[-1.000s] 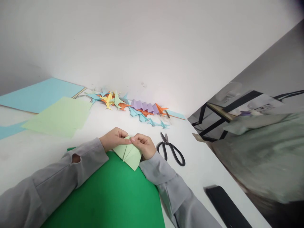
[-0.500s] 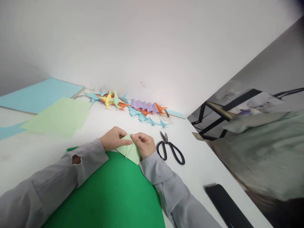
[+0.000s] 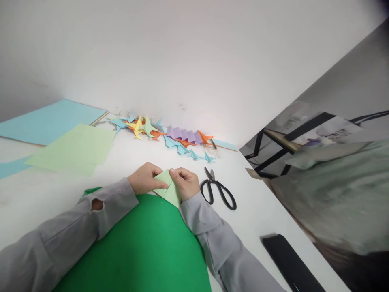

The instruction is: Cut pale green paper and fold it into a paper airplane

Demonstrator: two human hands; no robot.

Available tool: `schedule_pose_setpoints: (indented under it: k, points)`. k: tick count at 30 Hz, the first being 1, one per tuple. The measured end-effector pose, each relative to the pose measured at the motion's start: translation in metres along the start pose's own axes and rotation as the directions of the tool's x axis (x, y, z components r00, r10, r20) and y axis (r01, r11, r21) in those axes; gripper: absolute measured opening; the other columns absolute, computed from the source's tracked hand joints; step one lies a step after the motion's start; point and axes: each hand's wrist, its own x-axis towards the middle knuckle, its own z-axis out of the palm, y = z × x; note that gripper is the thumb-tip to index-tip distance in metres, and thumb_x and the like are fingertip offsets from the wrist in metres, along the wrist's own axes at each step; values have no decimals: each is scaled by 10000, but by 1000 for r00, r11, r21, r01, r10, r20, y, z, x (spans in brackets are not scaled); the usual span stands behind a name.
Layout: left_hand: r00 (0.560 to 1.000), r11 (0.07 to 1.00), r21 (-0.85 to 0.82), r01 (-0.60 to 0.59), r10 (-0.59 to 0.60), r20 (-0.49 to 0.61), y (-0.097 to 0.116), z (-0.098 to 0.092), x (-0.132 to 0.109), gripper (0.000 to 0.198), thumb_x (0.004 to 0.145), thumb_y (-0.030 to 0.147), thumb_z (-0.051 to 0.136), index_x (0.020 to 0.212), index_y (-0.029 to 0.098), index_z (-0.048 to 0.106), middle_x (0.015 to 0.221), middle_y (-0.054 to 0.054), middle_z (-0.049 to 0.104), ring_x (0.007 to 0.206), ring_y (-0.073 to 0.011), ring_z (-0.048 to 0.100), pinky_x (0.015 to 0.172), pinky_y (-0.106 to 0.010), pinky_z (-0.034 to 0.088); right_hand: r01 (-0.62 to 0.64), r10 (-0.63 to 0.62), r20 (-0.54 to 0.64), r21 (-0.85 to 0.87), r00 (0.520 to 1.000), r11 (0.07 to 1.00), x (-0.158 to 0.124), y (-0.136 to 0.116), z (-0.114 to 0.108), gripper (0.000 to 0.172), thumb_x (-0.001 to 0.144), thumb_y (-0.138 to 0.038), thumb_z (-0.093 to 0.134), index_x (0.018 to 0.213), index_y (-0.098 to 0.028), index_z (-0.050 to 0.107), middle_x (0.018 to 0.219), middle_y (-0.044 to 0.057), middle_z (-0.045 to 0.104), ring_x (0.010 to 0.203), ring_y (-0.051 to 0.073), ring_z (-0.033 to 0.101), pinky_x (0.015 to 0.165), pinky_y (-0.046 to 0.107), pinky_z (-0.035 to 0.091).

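Between my two hands is a light green folded paper (image 3: 173, 192), with slanting creases and flaps meeting near its middle. My left hand (image 3: 146, 178) pinches its left side, the thumb lying along the top. My right hand (image 3: 185, 182) grips the upper right edge between thumb and bent fingers. The lower point of the paper hangs over the green cloth (image 3: 146, 243) in front of me. Just right of my right hand lie black-handled scissors (image 3: 217, 188), blades slightly apart and pointing away.
Along the wall lie several folded paper cranes (image 3: 138, 127) and a purple pleated paper strip (image 3: 184, 134). Light green sheets (image 3: 75, 148) and a blue sheet stack (image 3: 51, 121) are at left. A black flat object (image 3: 290, 259) sits near the table's right edge, beyond which hangs pale fabric (image 3: 340, 194).
My right hand has shifted up slightly with the paper's edge. The paper has tilted a little, and its creased flaps sit differently. The left hand has barely moved.
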Motion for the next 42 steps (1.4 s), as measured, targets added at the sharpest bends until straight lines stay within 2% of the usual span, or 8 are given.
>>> schedule_pose_setpoints:
  k: [3, 8, 13, 19, 24, 31, 38, 42]
  points:
    - [1000, 998, -62, 24, -23, 6, 2, 2, -1, 129, 518, 216, 664, 575, 129, 589, 525, 28, 574, 510, -138, 543, 469, -239, 427, -6, 7, -15, 11, 1000, 1000, 1, 1, 1, 357, 599, -503, 695, 551, -155, 628, 462, -43, 499, 444, 76, 386, 436, 212, 313]
    - [1000, 994, -107, 8, -10, -17, 4, 2, -1, 155, 483, 142, 685, 604, 132, 588, 534, 46, 589, 538, -138, 570, 492, -233, 439, -3, 4, -45, 19, 999, 1000, 1, 0, 1, 359, 593, -504, 699, 559, -154, 622, 478, -39, 506, 460, 77, 396, 444, 210, 323]
    - [997, 979, -198, -44, 30, -73, 2, 1, 1, 242, 473, 147, 727, 680, 130, 604, 620, 35, 639, 641, -146, 596, 589, -252, 471, -45, 47, -27, 48, 999, 998, -2, -1, 1, 387, 579, -521, 701, 552, -158, 572, 461, -47, 470, 440, 77, 391, 423, 209, 311]
    - [997, 953, -303, 10, -32, -67, 2, 2, 0, 324, 420, 135, 789, 695, 100, 623, 613, 14, 646, 613, -148, 607, 562, -258, 493, -33, 34, -15, 23, 999, 999, -6, -4, 3, 398, 546, -460, 735, 486, -167, 473, 431, -69, 409, 420, 59, 342, 405, 198, 273]
    - [996, 953, -291, 81, -89, -15, 3, 5, -1, 327, 498, 210, 791, 765, 90, 645, 600, -2, 648, 520, -141, 606, 469, -265, 525, -23, 23, -28, 5, 999, 1000, -6, -7, 4, 398, 561, -471, 720, 487, -167, 475, 427, -70, 410, 419, 59, 340, 405, 200, 277]
    - [989, 970, -236, 59, -90, -121, 5, 9, -1, 286, 462, 119, 786, 710, 99, 647, 563, 10, 625, 509, -137, 597, 464, -268, 533, -15, 15, -34, 5, 999, 1000, -5, -6, 5, 390, 562, -461, 726, 479, -164, 488, 421, -66, 419, 417, 59, 352, 395, 197, 282]
    - [996, 991, -124, 46, -56, -70, 5, 5, -2, 306, 434, 87, 761, 707, 106, 623, 532, 37, 615, 487, -119, 562, 465, -222, 447, -82, 83, -39, 35, 996, 996, -1, -1, 1, 409, 539, -496, 744, 509, -150, 529, 438, -46, 477, 419, 68, 396, 392, 197, 309]
    - [996, 980, -188, 69, -79, -48, 5, 4, -2, 305, 447, 100, 769, 708, 107, 612, 516, 32, 615, 444, -111, 556, 447, -218, 446, -101, 103, -16, 129, 994, 987, 0, -1, 1, 435, 546, -525, 743, 504, -149, 529, 439, -33, 496, 413, 77, 421, 388, 204, 327]
